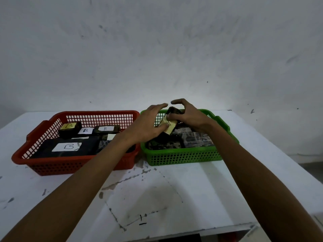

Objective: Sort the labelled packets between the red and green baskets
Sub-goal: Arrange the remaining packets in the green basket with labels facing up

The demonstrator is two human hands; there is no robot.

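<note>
both hands over green basket [183, 157], left hand [148, 124] and right hand [189, 117] gripping one yellow-labelled packet [171, 124]

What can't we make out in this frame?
Head view:
1. Letter on held packet: partly covered by left hand and right hand.
2. Labels on packets in green basket: none visible, dark, hands overlap.
3. Right-end packet in red basket: left forearm covers it.
</note>
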